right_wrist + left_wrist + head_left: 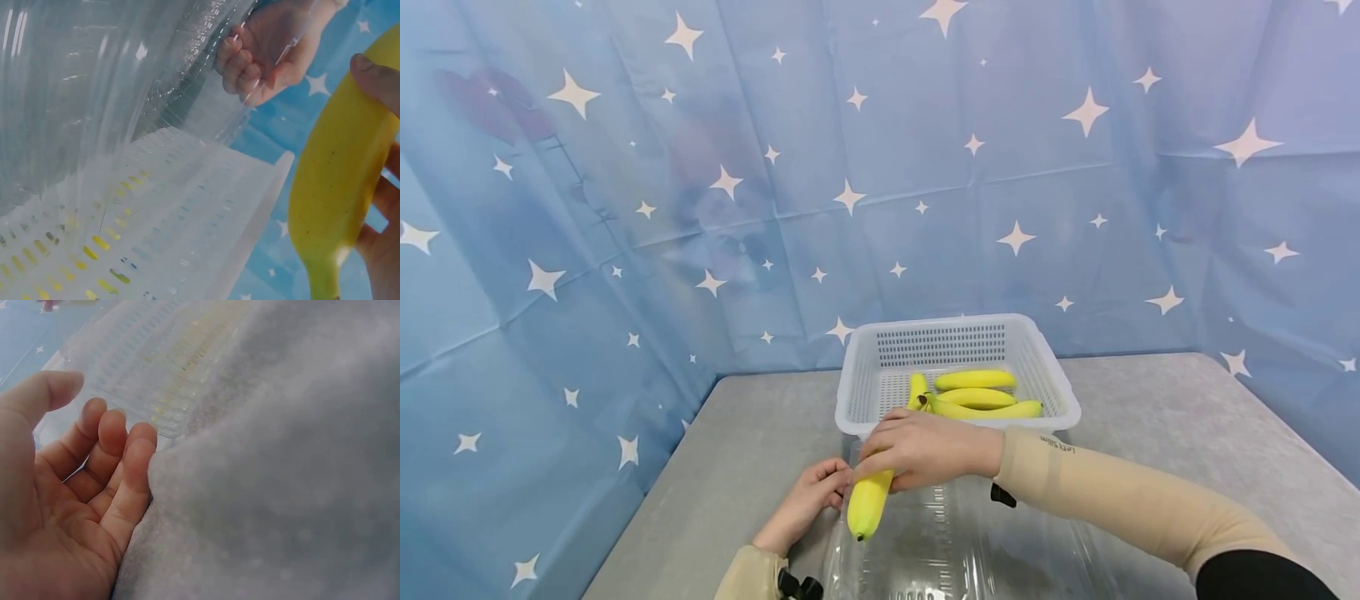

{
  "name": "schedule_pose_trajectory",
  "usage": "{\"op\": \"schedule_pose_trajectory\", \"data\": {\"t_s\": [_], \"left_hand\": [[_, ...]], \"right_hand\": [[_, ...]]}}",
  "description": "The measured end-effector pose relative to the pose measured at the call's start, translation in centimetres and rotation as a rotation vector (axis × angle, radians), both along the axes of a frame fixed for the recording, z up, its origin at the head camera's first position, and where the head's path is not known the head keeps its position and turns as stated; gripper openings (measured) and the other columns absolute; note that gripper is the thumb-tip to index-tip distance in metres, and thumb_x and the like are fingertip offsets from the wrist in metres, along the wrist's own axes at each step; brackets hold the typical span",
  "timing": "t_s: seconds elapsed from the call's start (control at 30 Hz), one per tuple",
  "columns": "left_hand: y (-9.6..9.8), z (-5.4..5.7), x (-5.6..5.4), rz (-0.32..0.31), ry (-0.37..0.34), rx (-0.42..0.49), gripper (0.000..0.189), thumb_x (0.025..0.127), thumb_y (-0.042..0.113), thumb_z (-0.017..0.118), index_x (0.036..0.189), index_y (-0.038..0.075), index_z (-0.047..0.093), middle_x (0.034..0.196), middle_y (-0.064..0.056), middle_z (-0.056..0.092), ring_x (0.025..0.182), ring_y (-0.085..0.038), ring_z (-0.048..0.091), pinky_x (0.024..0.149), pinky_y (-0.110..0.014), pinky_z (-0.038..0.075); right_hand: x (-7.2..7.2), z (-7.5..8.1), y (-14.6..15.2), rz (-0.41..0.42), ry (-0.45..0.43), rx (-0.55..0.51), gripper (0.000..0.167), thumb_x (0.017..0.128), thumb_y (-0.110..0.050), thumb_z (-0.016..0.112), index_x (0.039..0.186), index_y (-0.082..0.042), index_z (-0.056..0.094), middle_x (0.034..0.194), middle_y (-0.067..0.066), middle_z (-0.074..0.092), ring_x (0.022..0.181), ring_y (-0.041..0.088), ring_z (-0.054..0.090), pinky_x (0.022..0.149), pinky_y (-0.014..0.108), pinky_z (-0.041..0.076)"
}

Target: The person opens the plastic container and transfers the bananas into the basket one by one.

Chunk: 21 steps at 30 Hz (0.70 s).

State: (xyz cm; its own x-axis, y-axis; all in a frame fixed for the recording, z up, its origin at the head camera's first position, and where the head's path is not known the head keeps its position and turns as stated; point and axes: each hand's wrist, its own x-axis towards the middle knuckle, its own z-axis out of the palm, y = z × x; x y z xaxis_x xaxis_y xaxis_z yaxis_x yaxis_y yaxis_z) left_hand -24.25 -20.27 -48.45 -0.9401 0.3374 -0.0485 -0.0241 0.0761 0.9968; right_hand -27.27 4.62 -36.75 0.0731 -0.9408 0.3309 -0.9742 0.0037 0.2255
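My right hand (917,448) grips a yellow banana (868,502), its tip angled down over the left part of a clear plastic container (917,550). In the right wrist view, the thumb lies along one side of the banana (340,169) and the fingers are behind it. My left hand (808,502) is beside the container's left edge. In the left wrist view its fingers (140,462) are loosely curled and the thumb stands apart, with nothing in the palm.
Behind the container stands a white slotted basket (846,400) with several bananas (985,408) in it. Both are on a grey table (760,425). A blue curtain with white stars (880,167) hangs behind the table.
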Motion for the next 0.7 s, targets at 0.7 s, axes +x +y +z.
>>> {"op": "schedule_pose_trajectory", "data": {"t_s": [0.7], "left_hand": [[0.1,-0.1,0.0,0.016,0.001,-0.018,0.018,0.098,0.021,0.058,0.091,0.005,0.06,0.08,0.0,0.057,0.064,-0.009,0.053,0.06,-0.023,0.049]], "right_hand": [[-1.2,0.7,0.2,-0.028,-0.023,-0.026,0.042,0.087,-0.031,0.074,0.127,-0.027,0.061,0.114,-0.008,0.064,0.109,0.011,0.058,0.095,0.029,0.042]]}}
